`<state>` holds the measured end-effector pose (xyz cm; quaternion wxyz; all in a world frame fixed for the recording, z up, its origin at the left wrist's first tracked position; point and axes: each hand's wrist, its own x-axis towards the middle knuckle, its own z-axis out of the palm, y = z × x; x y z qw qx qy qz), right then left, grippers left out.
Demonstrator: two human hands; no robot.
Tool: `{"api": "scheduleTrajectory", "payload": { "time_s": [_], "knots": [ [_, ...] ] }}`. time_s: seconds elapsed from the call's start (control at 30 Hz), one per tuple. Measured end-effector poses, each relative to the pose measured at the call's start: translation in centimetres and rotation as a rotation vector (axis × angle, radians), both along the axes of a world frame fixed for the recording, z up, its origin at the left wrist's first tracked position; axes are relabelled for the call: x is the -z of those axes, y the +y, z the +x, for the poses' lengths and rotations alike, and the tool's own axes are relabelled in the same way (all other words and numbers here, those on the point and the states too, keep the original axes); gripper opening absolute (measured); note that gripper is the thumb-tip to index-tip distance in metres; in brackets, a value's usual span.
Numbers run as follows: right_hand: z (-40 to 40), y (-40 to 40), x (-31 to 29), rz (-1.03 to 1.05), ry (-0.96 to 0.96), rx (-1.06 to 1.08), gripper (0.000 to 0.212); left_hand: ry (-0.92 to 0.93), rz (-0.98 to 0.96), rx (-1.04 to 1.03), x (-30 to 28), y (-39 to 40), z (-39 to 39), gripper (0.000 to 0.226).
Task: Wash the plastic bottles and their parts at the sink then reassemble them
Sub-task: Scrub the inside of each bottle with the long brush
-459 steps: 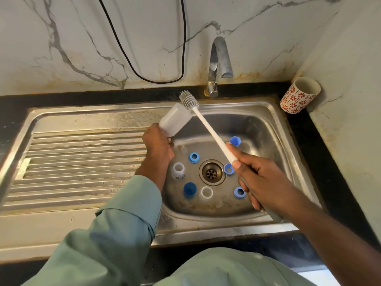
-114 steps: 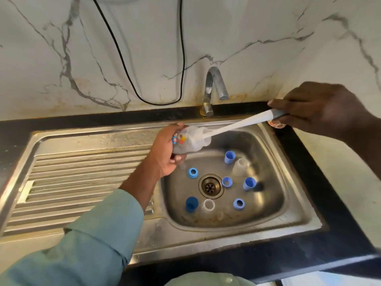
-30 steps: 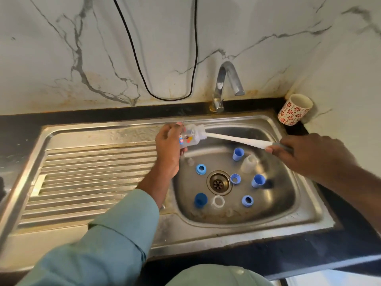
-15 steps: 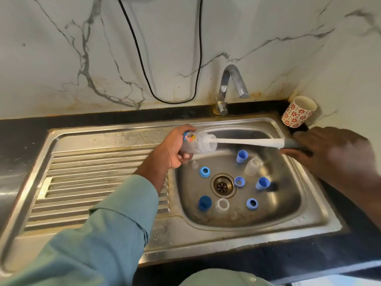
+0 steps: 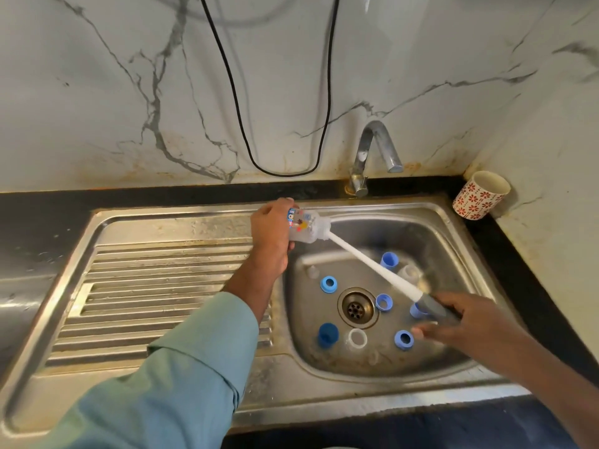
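Sink (image 5: 453, 222): loose blue and clear parts lie around the drain. Left hand (image 5: 270, 231) grips the bottle (image 5: 306, 226) over the basin's rear left corner. Right hand (image 5: 466, 322), motion-blurred, grips the brush (image 5: 366, 262) handle; bristles hidden inside the bottle.

A clear plastic bottle (image 5: 306, 226) with a colourful print lies tilted over the sink (image 5: 453, 222), a white brush handle (image 5: 369, 265) entering its mouth. Blue rings (image 5: 328, 284) and caps (image 5: 328, 334) lie scattered around the drain (image 5: 357, 307).
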<state>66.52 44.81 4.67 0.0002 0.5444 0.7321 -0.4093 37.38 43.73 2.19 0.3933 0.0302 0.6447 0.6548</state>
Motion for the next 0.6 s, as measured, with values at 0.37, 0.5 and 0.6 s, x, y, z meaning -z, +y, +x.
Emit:
{"api": "scheduleTrajectory", "payload": {
  "time_s": [0.37,0.5,0.6],
  "knots": [
    [1.5,8.9,-6.4,1.517,-0.212,-0.553,0.037,0.151,-0.169,0.455,-0.6,-1.7,-0.3,0.019],
    [1.9,12.7,-9.2,1.468,-0.231,-0.685,0.042,-0.215,0.106,0.622,-0.1,-2.8,-0.6,0.020],
    [1.3,13.1,-7.9,1.223,-0.165,-0.542,0.050,-0.360,0.284,0.491,-0.2,-2.8,-0.2,0.024]
  ]
}}
